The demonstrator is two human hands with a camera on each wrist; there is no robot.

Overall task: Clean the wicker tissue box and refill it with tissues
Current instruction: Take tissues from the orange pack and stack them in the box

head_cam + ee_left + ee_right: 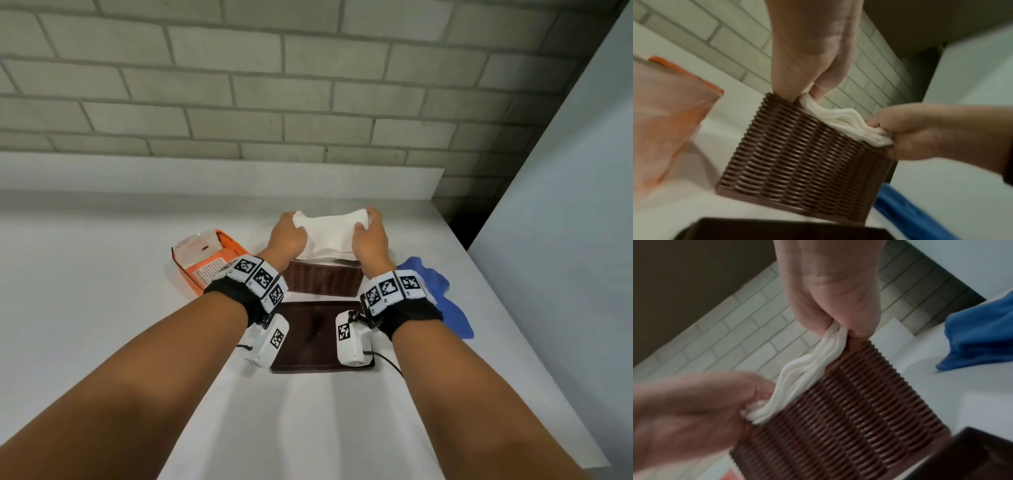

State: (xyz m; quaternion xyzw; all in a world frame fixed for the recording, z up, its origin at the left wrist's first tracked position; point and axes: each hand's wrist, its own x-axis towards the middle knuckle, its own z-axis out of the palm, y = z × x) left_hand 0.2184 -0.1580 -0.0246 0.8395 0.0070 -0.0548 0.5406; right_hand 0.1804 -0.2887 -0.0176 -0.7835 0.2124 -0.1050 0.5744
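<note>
both hands hold a tissue stack at the mouth of the wicker box

at frame centre in the head view, the left hand (287,236) and the right hand (370,240) each curl fingers and thumb round one end of a white stack of folded tissues (329,236), which sits partly in the open top of the brown ribbed wicker tissue box (323,281) on the white counter (102,308). a dark brown flat lid (313,337) lies just below the box. an orange tissue packet (202,260) lies left of it, a blue cloth (445,301) right.
</note>
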